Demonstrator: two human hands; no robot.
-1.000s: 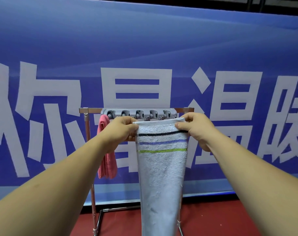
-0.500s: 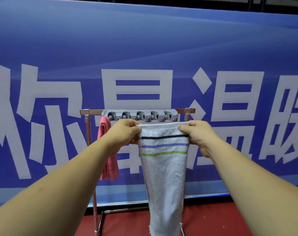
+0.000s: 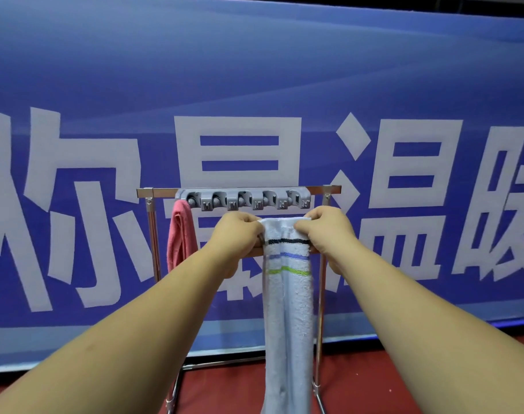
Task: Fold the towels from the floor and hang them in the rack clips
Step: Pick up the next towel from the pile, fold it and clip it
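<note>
A white towel (image 3: 289, 309) with black, blue and green stripes hangs long and narrow, its sides gathered toward the middle. My left hand (image 3: 238, 234) grips its top left corner and my right hand (image 3: 326, 231) grips its top right corner, the two hands close together. They hold it just below the grey clip strip (image 3: 245, 199) on the metal rack (image 3: 153, 231). A pink towel (image 3: 180, 234) hangs from the leftmost clip.
A large blue banner (image 3: 254, 85) with white characters stands right behind the rack. The floor (image 3: 374, 383) is red, and the rack's foot bars run across it below the towel.
My hands have moved toward each other, narrowing the towel's top edge and bunching it lengthwise. The towel's top sits a little lower below the clips than before.
</note>
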